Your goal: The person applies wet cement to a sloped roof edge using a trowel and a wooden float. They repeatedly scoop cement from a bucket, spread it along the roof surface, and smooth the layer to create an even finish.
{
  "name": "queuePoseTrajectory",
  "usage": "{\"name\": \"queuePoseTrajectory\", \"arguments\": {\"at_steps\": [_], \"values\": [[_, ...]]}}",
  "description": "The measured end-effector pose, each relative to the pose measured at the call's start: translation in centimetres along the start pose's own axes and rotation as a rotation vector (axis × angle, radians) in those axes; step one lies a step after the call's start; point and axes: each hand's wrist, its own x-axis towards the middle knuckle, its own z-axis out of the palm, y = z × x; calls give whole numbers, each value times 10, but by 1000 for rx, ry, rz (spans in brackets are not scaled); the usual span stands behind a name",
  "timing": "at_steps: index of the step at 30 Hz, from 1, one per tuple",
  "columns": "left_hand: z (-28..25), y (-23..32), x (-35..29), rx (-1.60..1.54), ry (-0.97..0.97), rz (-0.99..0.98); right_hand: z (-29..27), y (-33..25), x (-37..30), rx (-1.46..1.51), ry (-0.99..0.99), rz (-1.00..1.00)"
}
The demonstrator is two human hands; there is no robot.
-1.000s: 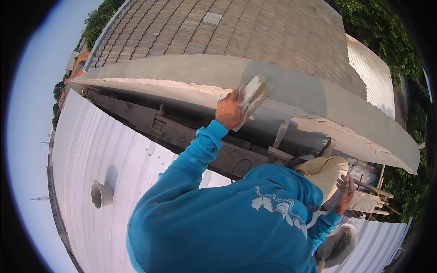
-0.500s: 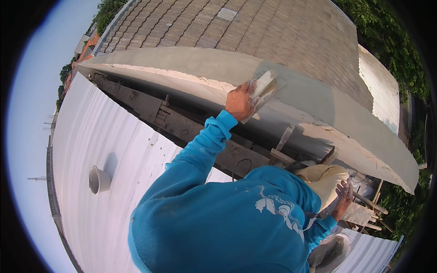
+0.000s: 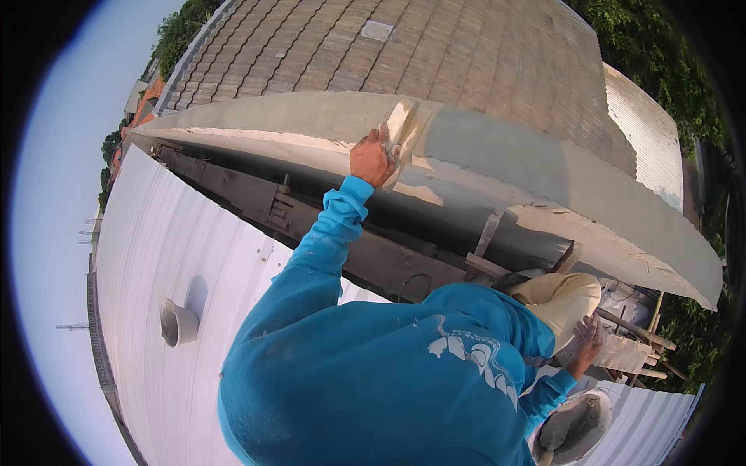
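My left hand (image 3: 371, 159) is closed around a pale, plaster-smeared float (image 3: 403, 128). The float rests tilted across the curved top of the plastered ledge (image 3: 303, 113). To its right runs a darker, damp-looking stretch of plaster (image 3: 497, 147); the surface on its left is lighter. My right hand (image 3: 589, 339) hangs beside my bent knee in beige trousers (image 3: 571, 299), fingers apart, with nothing visible in it. Below that hand stands a bucket (image 3: 604, 412) with grey mortar and what looks like a tool handle inside.
A white corrugated metal roof (image 3: 163, 241) slopes away on the left, with a small pale bucket (image 3: 183, 325) on it. Dark planks (image 3: 225, 175) lie in the gap below the ledge. Roof tiles (image 3: 458, 58) rise beyond it. Wooden poles (image 3: 641, 334) jut out at the right.
My left hand has slid the float leftward along the ledge, off the darker plaster onto the lighter part. My right hand stays by the knee. The view has shifted slightly.
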Motion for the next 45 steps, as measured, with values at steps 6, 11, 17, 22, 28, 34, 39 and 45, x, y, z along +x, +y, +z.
{"name": "queuePoseTrajectory", "arguments": {"at_steps": [6,11,17,22,28,34,39,45], "values": [[-10,33,-13,-29,-48,-39,30,-64,10,-81,-47,-138],[26,-19,26,160,-36,-228,-21,-41,15,-107,130,-176],[21,231,29,-317,-30,195,29,-45,14,78,156,-97],[14,321,10,-322,-190,451,62,-69,35,-18,-39,-201],[0,174,23,-188,-116,160,-13,-37,9,-8,200,-130],[27,80,35,43,40,-64,-46,45,-42,-43,467,45],[21,243,41,-245,-60,115,-1,65,-89,-555,467,-32],[25,442,60,-392,-251,427,14,91,-141,-783,524,5]]}}
